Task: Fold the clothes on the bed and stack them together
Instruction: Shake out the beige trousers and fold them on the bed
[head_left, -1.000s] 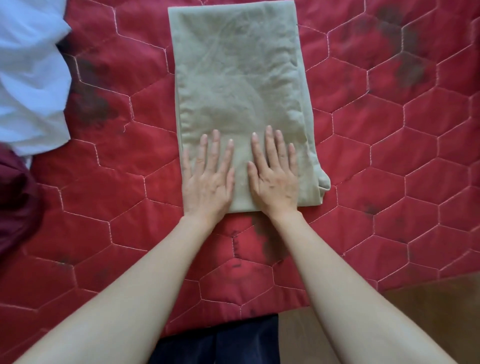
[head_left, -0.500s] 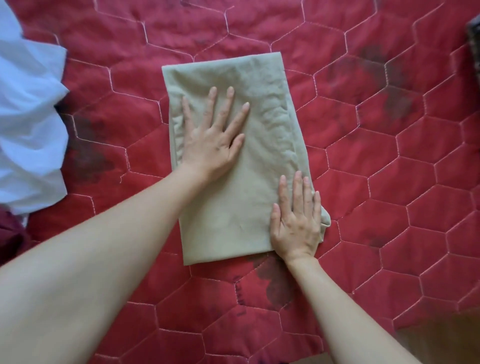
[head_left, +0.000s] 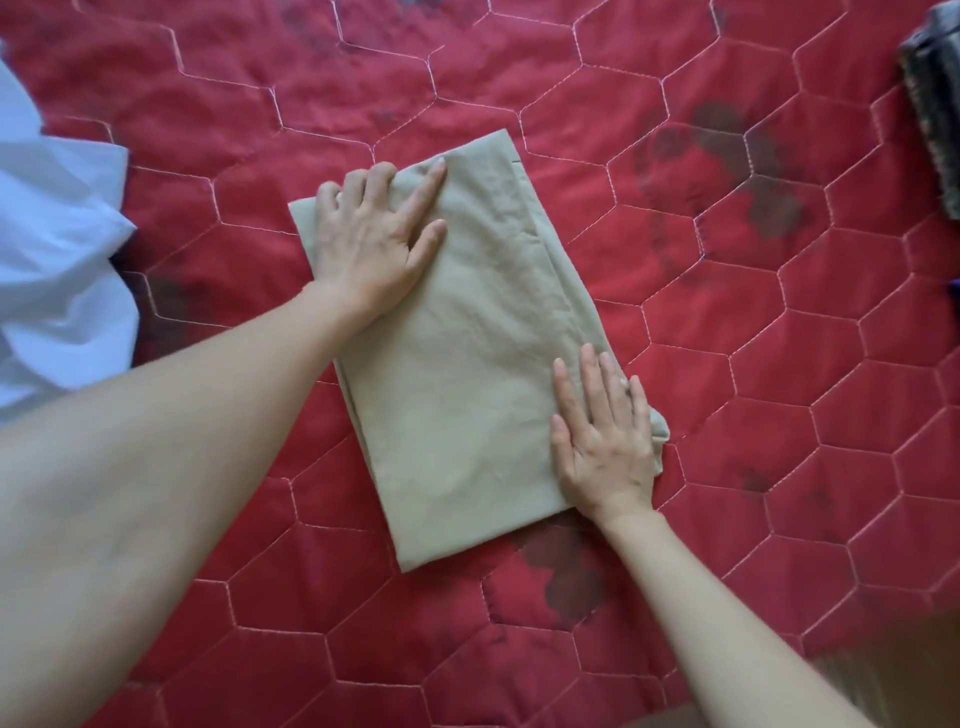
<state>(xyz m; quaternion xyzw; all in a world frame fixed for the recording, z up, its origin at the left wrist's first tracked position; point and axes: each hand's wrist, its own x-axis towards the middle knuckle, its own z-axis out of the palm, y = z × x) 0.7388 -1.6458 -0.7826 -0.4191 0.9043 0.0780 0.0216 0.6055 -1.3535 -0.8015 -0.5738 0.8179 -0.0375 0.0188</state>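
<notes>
This is a bedroom in a home. A red quilt (head_left: 675, 364) stitched in hexagons covers a bed and fills nearly the whole view. Household laundry lies on it: a folded khaki garment (head_left: 483, 364) in the middle, a crumpled white cloth (head_left: 57, 260) at the left edge (loose, unfolded) and a dark patterned fabric (head_left: 935, 104) at the far right.

Red hex-quilted bedspread (head_left: 727, 364) w/ dark blotches, maybe stains.
</notes>
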